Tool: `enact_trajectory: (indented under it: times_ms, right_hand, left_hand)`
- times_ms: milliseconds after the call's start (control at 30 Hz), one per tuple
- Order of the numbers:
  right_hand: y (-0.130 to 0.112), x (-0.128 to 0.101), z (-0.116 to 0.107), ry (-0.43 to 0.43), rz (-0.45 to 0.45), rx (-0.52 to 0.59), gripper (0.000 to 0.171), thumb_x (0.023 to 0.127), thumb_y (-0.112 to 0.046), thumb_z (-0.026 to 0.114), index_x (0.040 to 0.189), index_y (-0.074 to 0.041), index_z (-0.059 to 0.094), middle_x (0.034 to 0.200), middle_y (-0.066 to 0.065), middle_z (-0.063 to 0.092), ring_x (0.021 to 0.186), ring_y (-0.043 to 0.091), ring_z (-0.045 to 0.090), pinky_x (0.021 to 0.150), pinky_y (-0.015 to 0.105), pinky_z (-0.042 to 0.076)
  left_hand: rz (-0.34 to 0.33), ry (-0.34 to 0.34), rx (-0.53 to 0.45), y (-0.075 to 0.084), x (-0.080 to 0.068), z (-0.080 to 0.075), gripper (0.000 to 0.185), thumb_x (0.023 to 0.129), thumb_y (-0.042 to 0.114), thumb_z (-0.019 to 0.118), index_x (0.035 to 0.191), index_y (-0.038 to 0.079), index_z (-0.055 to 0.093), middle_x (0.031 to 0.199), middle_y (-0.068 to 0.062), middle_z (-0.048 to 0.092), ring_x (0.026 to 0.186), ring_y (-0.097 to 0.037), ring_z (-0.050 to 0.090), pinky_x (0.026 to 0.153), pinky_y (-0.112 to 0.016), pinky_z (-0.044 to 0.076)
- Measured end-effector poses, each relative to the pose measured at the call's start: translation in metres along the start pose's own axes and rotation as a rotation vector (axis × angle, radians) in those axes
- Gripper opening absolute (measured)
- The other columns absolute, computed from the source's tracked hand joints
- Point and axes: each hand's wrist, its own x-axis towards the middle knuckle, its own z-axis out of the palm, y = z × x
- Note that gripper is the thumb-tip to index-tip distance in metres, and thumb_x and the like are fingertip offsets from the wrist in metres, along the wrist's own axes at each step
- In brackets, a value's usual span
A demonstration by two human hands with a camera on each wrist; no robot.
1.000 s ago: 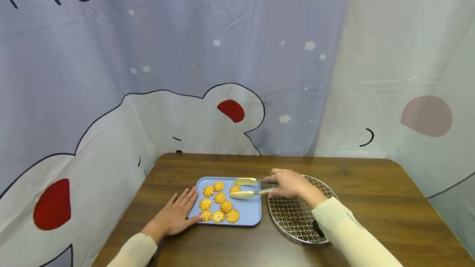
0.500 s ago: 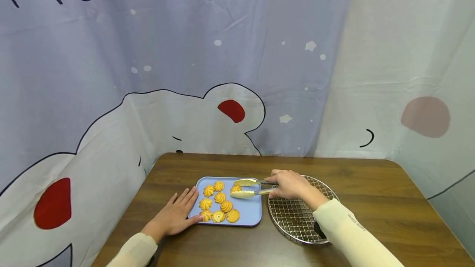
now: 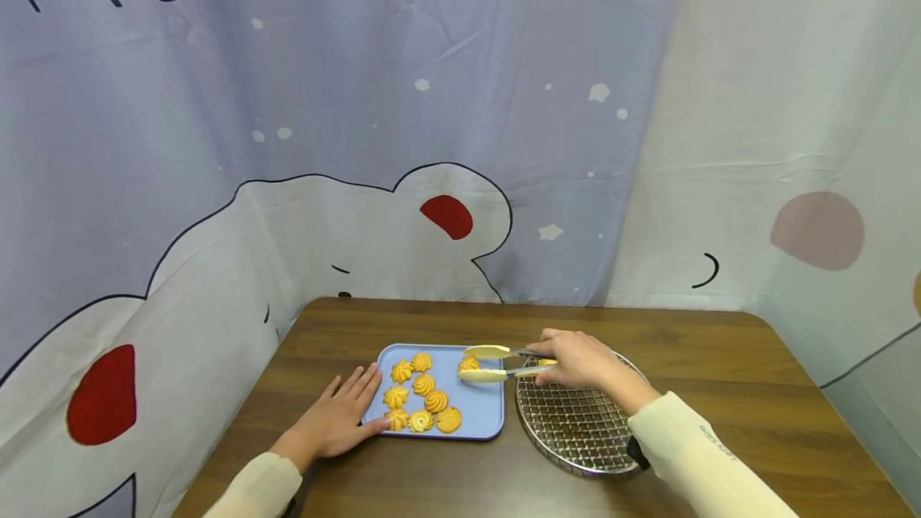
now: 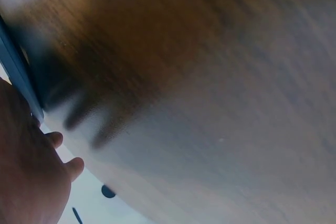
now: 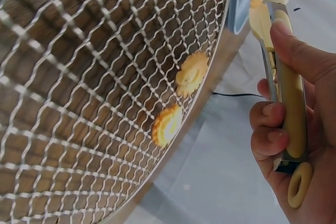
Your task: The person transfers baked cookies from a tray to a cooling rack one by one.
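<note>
A blue tray (image 3: 484, 412) holds several swirl-shaped golden cookies (image 3: 423, 384). My right hand (image 3: 570, 358) grips cream-tipped metal tongs (image 3: 496, 364), which pinch one cookie (image 3: 469, 363) over the tray's right part. The right wrist view shows the same hand (image 5: 286, 129) curled round the tongs (image 5: 277, 51). Just right of the tray lies a round wire rack (image 3: 576, 432). In the wrist view two cookies (image 5: 192, 72) rest on its mesh (image 5: 94, 103). My left hand (image 3: 344, 410) lies flat on the table, fingertips against the tray's left edge. The left wrist view is blurred, showing only palm (image 4: 26, 182) and tray edge (image 4: 16, 64).
A brown wooden table (image 3: 719, 390) carries everything, with bare wood behind and to the right of the rack. A printed cartoon curtain (image 3: 432, 142) closes in the table at the back and on both sides.
My right hand has carried the tongs and the pinched cookie a little to the right, toward the tray's right edge. The left hand has stayed put.
</note>
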Motion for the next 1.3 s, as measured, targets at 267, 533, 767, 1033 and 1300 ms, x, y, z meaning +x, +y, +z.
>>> enact_trajectory:
  times_ms: [267, 533, 767, 1033, 1300]
  right_hand:
    - [0.007, -0.019, -0.008, 0.01, 0.026, -0.005, 0.052, 0.082, -0.035, 0.085, 0.129, -0.02, 0.072, 0.106, -0.008, 0.065, 0.072, 0.006, 0.055, 0.06, 0.029, 0.046]
    - [0.016, -0.038, -0.018, 0.042, 0.024, -0.025, 0.053, 0.081, -0.036, 0.085, 0.13, -0.018, 0.072, 0.11, -0.007, 0.066, 0.073, 0.005, 0.057, 0.06, 0.029, 0.048]
    - [0.022, -0.051, -0.022, 0.036, 0.057, -0.041, 0.054, 0.081, -0.039, 0.084, 0.13, -0.018, 0.071, 0.112, -0.006, 0.066, 0.074, 0.005, 0.057, 0.06, 0.029, 0.047]
    - [0.029, -0.066, -0.026, 0.04, 0.069, -0.044, 0.056, 0.081, -0.039, 0.083, 0.13, -0.016, 0.071, 0.111, -0.007, 0.065, 0.069, 0.002, 0.053, 0.056, 0.024, 0.043]
    - [0.037, -0.082, -0.029, 0.065, 0.076, -0.046, 0.057, 0.079, -0.039, 0.085, 0.13, -0.016, 0.071, 0.11, -0.007, 0.065, 0.066, 0.0, 0.052, 0.053, 0.024, 0.042]
  left_hand:
    - [0.018, 0.022, -0.014, 0.0, -0.001, 0.0, 0.089, 0.1, 0.068, 0.041, 0.159, 0.003, 0.028, 0.167, -0.014, 0.022, 0.152, -0.039, 0.022, 0.118, -0.066, 0.017]
    - [-0.004, -0.008, 0.005, 0.0, 0.002, 0.0, 0.093, 0.098, 0.074, 0.034, 0.162, 0.008, 0.024, 0.169, -0.009, 0.017, 0.155, -0.034, 0.018, 0.12, -0.063, 0.016]
    - [-0.01, -0.018, 0.01, -0.003, 0.003, 0.002, 0.094, 0.097, 0.077, 0.031, 0.162, 0.009, 0.022, 0.17, -0.008, 0.015, 0.155, -0.033, 0.016, 0.12, -0.063, 0.015]
    - [-0.012, -0.02, -0.007, -0.002, 0.003, 0.001, 0.093, 0.097, 0.075, 0.033, 0.162, 0.009, 0.022, 0.17, -0.008, 0.015, 0.155, -0.033, 0.015, 0.12, -0.063, 0.014]
    - [-0.006, -0.014, -0.01, -0.002, 0.002, 0.002, 0.093, 0.098, 0.074, 0.034, 0.162, 0.009, 0.022, 0.17, -0.008, 0.015, 0.155, -0.033, 0.015, 0.12, -0.063, 0.014]
